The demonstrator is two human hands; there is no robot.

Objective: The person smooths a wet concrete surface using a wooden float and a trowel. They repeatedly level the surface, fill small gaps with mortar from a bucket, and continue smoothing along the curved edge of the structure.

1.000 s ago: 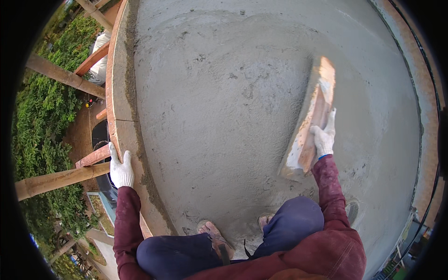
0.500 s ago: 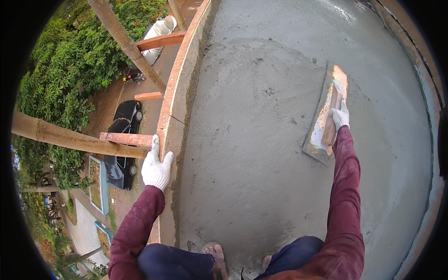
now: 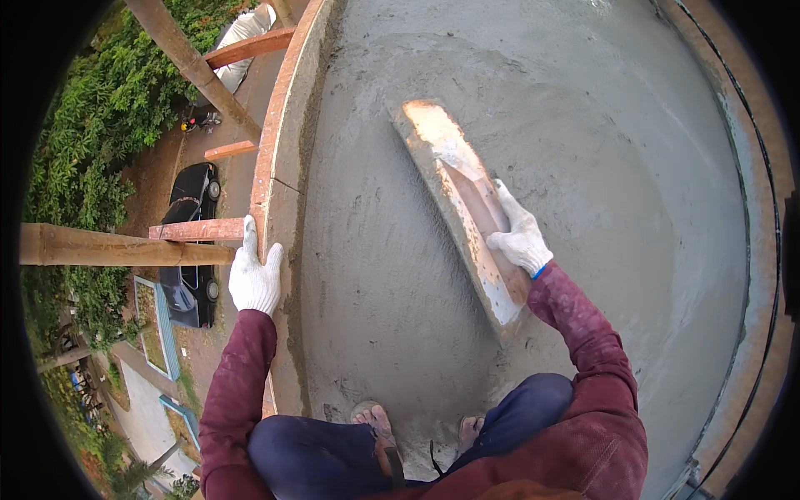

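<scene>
My right hand (image 3: 521,237), in a white knit glove, is closed round the handle (image 3: 479,200) of a long wooden float (image 3: 442,137). The float lies slantwise on wet grey concrete (image 3: 383,233), its far end pointing up-left and its near end close to my right knee. Pale, worn patches and cement smears mark its top. At the left, my gloved left hand (image 3: 255,279) rests on the wooden edge board (image 3: 268,167), thumb and forefinger spread. Its other fingers are partly hidden.
Beyond the board is a drop to the ground, with a parked black car (image 3: 193,208) and trees. Bamboo poles (image 3: 125,250) and short reddish timbers (image 3: 242,52) stick out along this edge. My sandalled feet (image 3: 377,419) are on the concrete. A black cable (image 3: 762,150) runs along the right-hand edge.
My right hand has drawn the float leftward and nearer across the concrete, and its far end has swung from up-right to up-left. My left hand stays on the board.
</scene>
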